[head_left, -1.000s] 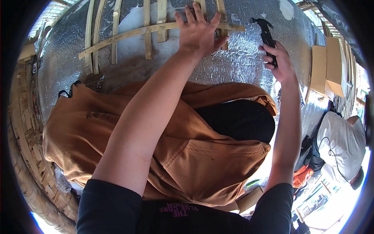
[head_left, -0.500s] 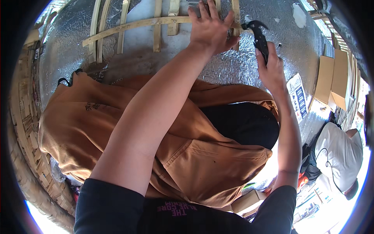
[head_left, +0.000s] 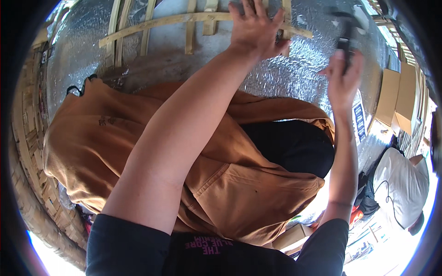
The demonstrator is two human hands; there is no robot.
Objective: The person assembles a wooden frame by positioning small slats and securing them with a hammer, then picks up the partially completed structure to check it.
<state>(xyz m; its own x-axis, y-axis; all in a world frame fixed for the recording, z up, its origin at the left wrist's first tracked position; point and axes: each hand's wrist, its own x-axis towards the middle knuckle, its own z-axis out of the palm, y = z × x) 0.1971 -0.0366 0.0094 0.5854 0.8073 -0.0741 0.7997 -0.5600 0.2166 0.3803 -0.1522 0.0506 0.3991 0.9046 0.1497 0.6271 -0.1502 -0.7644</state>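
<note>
My left hand (head_left: 257, 32) lies with its fingers spread over a long, thin wooden strip (head_left: 156, 22), at its crossing with a shorter strip. Several shorter strips (head_left: 189, 39) run crosswise to the long one, making a lattice on a silver foil sheet (head_left: 276, 80). To the right of the long strip's end, my right hand (head_left: 344, 80) grips a black claw hammer (head_left: 344, 41) by its handle. Motion smears the hammer's head, which is apart from the wood. Any nail under my left hand is hidden.
A brown garment (head_left: 193, 152) spreads across my lap. Right of my right arm are a printed sheet (head_left: 359, 122), an open cardboard box (head_left: 406, 99) and a person in a white shirt (head_left: 399, 186). A woven bamboo wall (head_left: 34, 147) bounds the left side.
My right hand has swung the hammer right, away from the end of the long strip, uncovering that end. My left hand stays spread on the lattice.
</note>
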